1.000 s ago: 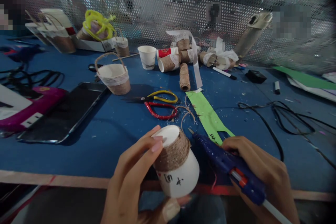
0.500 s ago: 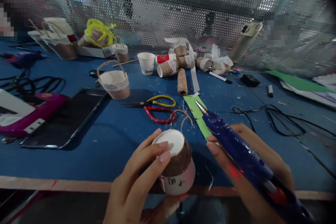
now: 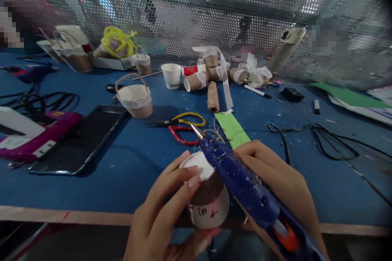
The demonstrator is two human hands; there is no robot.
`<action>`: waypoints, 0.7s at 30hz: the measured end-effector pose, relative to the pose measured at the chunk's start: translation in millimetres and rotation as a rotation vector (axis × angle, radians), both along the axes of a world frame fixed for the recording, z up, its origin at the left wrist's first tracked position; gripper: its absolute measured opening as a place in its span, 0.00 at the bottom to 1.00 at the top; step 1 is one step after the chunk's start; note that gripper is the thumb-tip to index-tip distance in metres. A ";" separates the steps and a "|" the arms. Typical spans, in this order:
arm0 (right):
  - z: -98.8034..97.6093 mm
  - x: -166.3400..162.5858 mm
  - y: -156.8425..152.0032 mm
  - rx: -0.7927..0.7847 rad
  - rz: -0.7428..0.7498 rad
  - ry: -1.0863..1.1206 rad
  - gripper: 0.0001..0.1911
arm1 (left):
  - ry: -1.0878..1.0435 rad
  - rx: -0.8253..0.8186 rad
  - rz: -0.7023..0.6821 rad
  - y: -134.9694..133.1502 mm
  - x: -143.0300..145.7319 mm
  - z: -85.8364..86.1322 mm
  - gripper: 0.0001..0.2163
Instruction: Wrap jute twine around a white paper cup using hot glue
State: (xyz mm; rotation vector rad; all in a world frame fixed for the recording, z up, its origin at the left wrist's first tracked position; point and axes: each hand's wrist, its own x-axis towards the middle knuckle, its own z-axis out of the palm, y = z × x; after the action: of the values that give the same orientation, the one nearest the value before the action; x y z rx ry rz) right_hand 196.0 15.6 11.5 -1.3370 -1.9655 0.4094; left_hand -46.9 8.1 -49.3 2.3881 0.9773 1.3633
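My left hand (image 3: 170,202) is closed around an upside-down paper cup (image 3: 211,212), its fingers over the white base and its thumb below. Brown twine wraps the part of the cup near the base, and dark marks show on the white part. In my right hand (image 3: 275,183) is a blue glue gun (image 3: 241,175), its metal nozzle pointing up and left above the far edge of the cup. Beyond the cup lie scissors (image 3: 186,126) with one yellow and one red handle. A green paper strip (image 3: 232,128) lies beside the glue gun.
A small twine-covered basket (image 3: 137,104) stands left of the scissors. Behind them are a twine spool (image 3: 212,97), a white cup (image 3: 171,76) and several wrapped cups. A phone (image 3: 81,140) lies at left, a black cable (image 3: 324,142) at right. Perforated metal (image 3: 196,12) closes off the back.
My right hand has moved left with the glue gun, bringing the nozzle from above the green strip to over the scissors' handles. The cup has turned slightly in my left hand.
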 end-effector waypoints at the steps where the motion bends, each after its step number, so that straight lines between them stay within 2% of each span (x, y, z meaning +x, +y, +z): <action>1: 1.2 1.7 -1.5 -0.013 0.027 0.000 0.09 | -0.007 0.001 0.000 -0.1 -0.2 -0.1 0.39; 9: 3.0 0.1 -2.0 -0.011 -0.005 -0.017 0.07 | -0.073 -0.036 -0.016 -0.1 3.2 -2.8 0.37; 14: 3.6 -0.7 -0.3 0.035 -0.028 -0.041 0.04 | -0.062 -0.103 -0.025 -6.0 -3.0 -4.4 0.41; 18: -1.3 1.3 -0.4 0.074 -0.006 -0.028 0.04 | -0.189 -0.236 0.061 -13.0 -2.7 -6.3 0.34; 19: -2.6 1.6 -0.5 0.069 -0.006 -0.019 0.04 | -0.208 -0.250 0.081 -13.8 -2.3 -6.3 0.35; 21: -4.3 2.1 -0.6 0.063 -0.013 -0.004 0.05 | -0.131 -0.231 0.013 -14.3 -1.2 -5.7 0.38</action>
State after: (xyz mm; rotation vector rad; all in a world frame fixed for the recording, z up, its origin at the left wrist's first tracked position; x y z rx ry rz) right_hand 198.0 14.9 7.2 -1.3110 -1.9556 0.3360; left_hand -48.1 -6.1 -55.0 2.1013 1.0526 1.3134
